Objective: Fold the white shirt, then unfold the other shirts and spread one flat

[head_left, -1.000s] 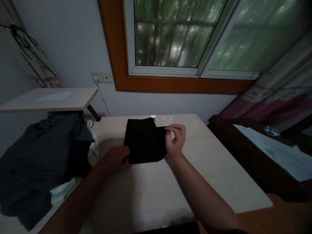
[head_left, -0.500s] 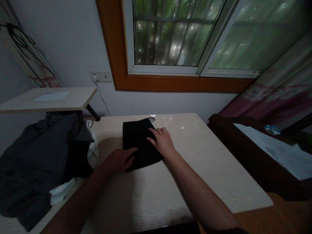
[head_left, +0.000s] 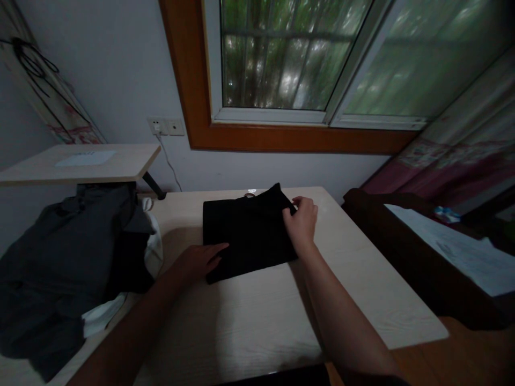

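A piece of black cloth, perhaps a folded garment, lies on the pale wooden table. My left hand rests on its left part with the fingers stretched out over the fabric. At the cloth's right edge, my right hand pinches the fabric between thumb and fingers. The far right corner of the cloth is raised into a point. Too dark to make out are any seams or the kind of garment.
Dark grey and black clothes are heaped at the left, with white fabric among them. Above the heap is a raised wooden shelf with a paper. A dark brown piece of furniture stands at the right, below the window.
My right hand has moved to the right with the cloth's edge, and the cloth now spreads wider. My left hand has stayed on the left part.
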Demonstrator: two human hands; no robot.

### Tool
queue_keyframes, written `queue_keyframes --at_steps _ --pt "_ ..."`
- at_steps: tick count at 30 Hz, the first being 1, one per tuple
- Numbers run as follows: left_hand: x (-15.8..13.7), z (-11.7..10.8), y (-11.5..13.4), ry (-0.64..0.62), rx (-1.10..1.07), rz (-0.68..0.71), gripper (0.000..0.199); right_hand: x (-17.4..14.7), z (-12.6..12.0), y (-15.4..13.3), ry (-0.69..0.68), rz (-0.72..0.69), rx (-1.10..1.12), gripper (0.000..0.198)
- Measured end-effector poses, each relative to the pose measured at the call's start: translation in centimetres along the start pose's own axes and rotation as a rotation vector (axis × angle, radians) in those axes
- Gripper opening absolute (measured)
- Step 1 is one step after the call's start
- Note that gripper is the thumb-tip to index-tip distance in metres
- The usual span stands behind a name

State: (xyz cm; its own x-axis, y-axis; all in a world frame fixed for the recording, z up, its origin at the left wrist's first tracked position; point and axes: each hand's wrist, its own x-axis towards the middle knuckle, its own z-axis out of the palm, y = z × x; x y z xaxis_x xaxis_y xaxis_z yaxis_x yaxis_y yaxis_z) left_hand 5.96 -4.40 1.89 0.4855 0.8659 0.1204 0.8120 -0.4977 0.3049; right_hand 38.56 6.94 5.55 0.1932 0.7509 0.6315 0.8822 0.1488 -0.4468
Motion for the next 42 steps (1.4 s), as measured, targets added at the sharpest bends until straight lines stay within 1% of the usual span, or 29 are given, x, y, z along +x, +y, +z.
queue_keyframes --at_steps 3,7,9,12,14,16,18,20,22,23,25,29,31,33,35,36,38,40,42 --pt "-0.2 0.2 -0.4 0.023 0.016 0.046 0.04 -0.3 0.4 -0.1 -0.041 -0.046 0.019 0.033" --pt "-0.3 0.5 -0.9 0.077 0.02 0.078 0.038 -0.7 1.1 -0.4 -0.162 -0.145 0.112 0.03" --pt "-0.3 0.4 -1.1 0.117 -0.01 0.053 0.037 -0.8 1.3 -0.4 -0.261 -0.209 0.158 0.023" --pt "-0.3 0.0 -1.3 0.213 -0.087 -0.066 0.035 -0.9 1.1 -0.7 -0.392 -0.296 0.186 0.019" --pt "-0.5 -0.6 -1.6 0.321 -0.157 -0.181 0.032 -1.0 0.9 -0.9 -0.432 -0.333 0.197 0.021" --pt "-0.7 -1.2 -2.0 0.467 -0.253 -0.327 0.03 -1.1 0.8 -1.0 -0.462 -0.362 0.205 0.024" --pt "-0.9 -1.9 -2.7 0.641 -0.371 -0.479 0.03 -1.2 0.8 -1.0 -0.506 -0.394 0.206 0.032" --pt "-1.1 -2.3 -3.6 0.842 -0.457 -0.598 0.028 -1.3 0.9 -0.9 -0.562 -0.433 0.202 0.044" --pt "-1.1 -2.4 -4.5 1.037 -0.5 -0.667 0.026 -1.3 1.1 -0.6 -0.62 -0.471 0.206 0.054" --pt "-1.1 -2.3 -4.9 1.109 -0.528 -0.692 0.025 -1.3 1.2 -0.4 -0.645 -0.487 0.216 0.057" --pt "-1.1 -2.2 -5.4 1.183 -0.615 -0.726 0.025 -1.2 1.2 0.0 -0.69 -0.51 0.26 0.063" --pt "-1.0 -2.2 -5.4 1.186 -0.772 -0.782 0.027 -1.1 1.2 0.7 -0.786 -0.527 0.362 0.071" --pt "-0.8 -2.4 -5.2 1.178 -0.82 -0.802 0.027 -1.0 1.1 0.9 -0.815 -0.522 0.37 0.07" --pt "-0.7 -2.4 -5.2 1.167 -0.857 -0.806 0.027 -0.9 1.1 0.9 -0.825 -0.511 0.388 0.062" --pt "-0.6 -2.2 -5.5 1.157 -0.895 -0.791 0.028 -0.8 1.2 0.9 -0.811 -0.488 0.418 0.046" --pt "-0.5 -2.0 -5.6 1.147 -0.92 -0.779 0.029 -0.7 1.2 0.9 -0.79 -0.467 0.427 0.039" --pt "-0.4 -1.7 -5.8 1.114 -0.975 -0.743 0.032 -0.5 1.4 0.7 -0.698 -0.385 0.435 0.031" --pt "-0.3 -1.5 -5.6 1.064 -1.003 -0.688 0.035 -0.3 1.5 0.6 -0.568 -0.239 0.476 0.028" --pt "-0.2 -1.4 -5.1 1.012 -0.951 -0.611 0.039 -0.1 1.6 0.5 -0.45 -0.066 0.577 0.029"
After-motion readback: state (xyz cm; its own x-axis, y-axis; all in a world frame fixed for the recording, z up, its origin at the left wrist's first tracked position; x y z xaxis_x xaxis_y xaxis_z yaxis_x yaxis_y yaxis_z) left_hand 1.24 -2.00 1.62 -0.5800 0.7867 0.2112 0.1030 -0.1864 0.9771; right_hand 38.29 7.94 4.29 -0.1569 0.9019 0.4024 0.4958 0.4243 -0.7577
